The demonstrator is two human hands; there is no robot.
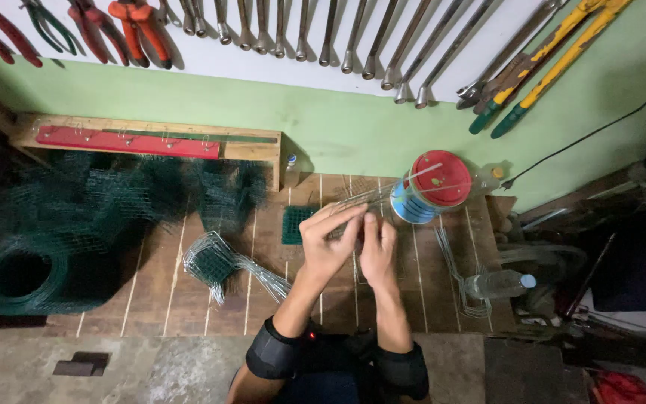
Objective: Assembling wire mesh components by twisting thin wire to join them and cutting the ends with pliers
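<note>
My left hand (328, 241) and my right hand (377, 247) are close together over the wooden workbench (188, 299), both pinching thin bent metal wires (360, 198) that run up and right toward a blue can with a red lid (431, 187). A small square of green wire mesh (293, 223) lies just left of my left hand. Exactly how the fingers grip is partly hidden by the hands themselves.
Rolls of green wire mesh (54, 247) fill the bench's left side. A bundle of mesh pieces with wire legs (222, 263) lies in the middle. Bent wires (457, 269) and a plastic bottle (499, 284) lie right. Spanners (323, 34) and pliers (140, 26) hang on the wall.
</note>
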